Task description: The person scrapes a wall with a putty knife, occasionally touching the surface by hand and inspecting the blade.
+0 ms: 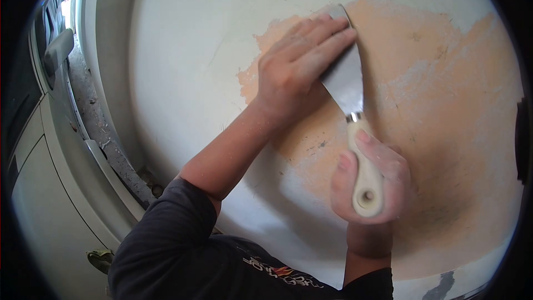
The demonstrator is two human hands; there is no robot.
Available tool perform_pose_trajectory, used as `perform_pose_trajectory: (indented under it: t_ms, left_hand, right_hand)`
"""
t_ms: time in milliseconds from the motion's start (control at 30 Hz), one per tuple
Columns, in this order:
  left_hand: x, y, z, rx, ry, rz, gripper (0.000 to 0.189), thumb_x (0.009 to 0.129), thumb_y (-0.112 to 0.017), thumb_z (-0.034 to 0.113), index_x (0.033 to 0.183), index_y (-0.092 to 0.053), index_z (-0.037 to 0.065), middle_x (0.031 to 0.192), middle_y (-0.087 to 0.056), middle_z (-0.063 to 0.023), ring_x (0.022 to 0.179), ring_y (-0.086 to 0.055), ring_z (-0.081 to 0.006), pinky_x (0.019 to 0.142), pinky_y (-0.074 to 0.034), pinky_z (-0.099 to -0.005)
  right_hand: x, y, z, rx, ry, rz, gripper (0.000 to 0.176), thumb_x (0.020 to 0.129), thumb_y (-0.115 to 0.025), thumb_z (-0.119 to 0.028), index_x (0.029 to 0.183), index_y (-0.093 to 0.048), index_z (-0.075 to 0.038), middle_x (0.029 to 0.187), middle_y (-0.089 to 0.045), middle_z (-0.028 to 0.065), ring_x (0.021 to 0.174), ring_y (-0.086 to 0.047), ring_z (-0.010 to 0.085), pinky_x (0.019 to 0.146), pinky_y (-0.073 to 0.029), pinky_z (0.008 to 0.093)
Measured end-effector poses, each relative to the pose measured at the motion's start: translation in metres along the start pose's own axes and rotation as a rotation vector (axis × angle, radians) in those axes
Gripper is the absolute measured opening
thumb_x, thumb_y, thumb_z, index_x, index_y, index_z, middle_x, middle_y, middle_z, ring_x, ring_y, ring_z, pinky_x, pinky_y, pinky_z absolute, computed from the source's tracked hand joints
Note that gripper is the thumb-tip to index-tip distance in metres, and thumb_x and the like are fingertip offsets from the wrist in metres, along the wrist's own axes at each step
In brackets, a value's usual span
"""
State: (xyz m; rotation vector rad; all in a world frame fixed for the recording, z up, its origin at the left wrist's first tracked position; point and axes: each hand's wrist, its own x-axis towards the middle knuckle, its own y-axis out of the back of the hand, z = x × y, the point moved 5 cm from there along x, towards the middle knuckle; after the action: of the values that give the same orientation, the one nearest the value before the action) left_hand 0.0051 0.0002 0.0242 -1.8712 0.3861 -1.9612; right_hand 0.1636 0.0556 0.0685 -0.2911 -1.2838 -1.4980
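A putty knife (352, 83) with a wide metal blade and a cream handle lies against a curved white panel (183, 50). My right hand (391, 180) is wrapped round the handle, whose end with a hole faces me. Stretched out flat, the fingers of my left hand (302, 58) press on the blade near its far edge. Under and around the blade spreads a rough peach-coloured patch (411, 78) with grey streaks and ragged borders. My left fingers hide part of the blade, and its contact with the surface is partly covered.
At the left stands a light-coloured vehicle (55, 200) with a door handle (58, 50). Between it and the panel runs a narrow strip of dirty floor (100, 116). A greenish cloth-like thing (100, 260) shows at lower left, and a grey bare spot (440, 287) at lower right.
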Motion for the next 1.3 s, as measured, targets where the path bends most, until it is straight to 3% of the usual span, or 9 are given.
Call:
perform_pose_trajectory:
  t_ms: [300, 800, 1300]
  left_hand:
    - [-0.001, 0.000, 0.000, 0.025, -0.001, 0.005, 0.036, 0.077, -0.080, 0.006, 0.113, -0.074, 0.001, 0.115, -0.073, -0.0197, 0.107, -0.072, -0.0342, 0.098, -0.055, -0.0413]
    - [-0.002, 0.001, -0.002, 0.045, 0.003, 0.027, 0.038, 0.077, -0.079, 0.003, 0.114, -0.074, 0.002, 0.116, -0.073, -0.0175, 0.110, -0.071, -0.0347, 0.099, -0.054, -0.0417]
    - [-0.004, -0.002, -0.004, -0.026, -0.006, 0.002, 0.041, 0.076, -0.081, 0.004, 0.116, -0.074, 0.004, 0.116, -0.074, -0.0164, 0.110, -0.071, -0.0341, 0.098, -0.055, -0.0409]
  right_hand:
    - [0.003, 0.003, -0.004, -0.014, -0.030, -0.028, 0.030, 0.079, -0.078, -0.001, 0.106, -0.065, 0.001, 0.079, -0.068, 0.0085, 0.057, -0.064, 0.0207, 0.051, -0.052, 0.0309]
    - [0.000, 0.004, 0.003, 0.072, -0.018, 0.014, 0.030, 0.077, -0.079, 0.000, 0.103, -0.065, -0.001, 0.088, -0.072, 0.0106, 0.059, -0.065, 0.0216, 0.055, -0.054, 0.0312]
    - [-0.003, 0.004, 0.003, 0.068, -0.013, 0.034, 0.032, 0.077, -0.079, 0.000, 0.105, -0.064, -0.001, 0.088, -0.071, 0.0103, 0.057, -0.064, 0.0220, 0.053, -0.054, 0.0325]
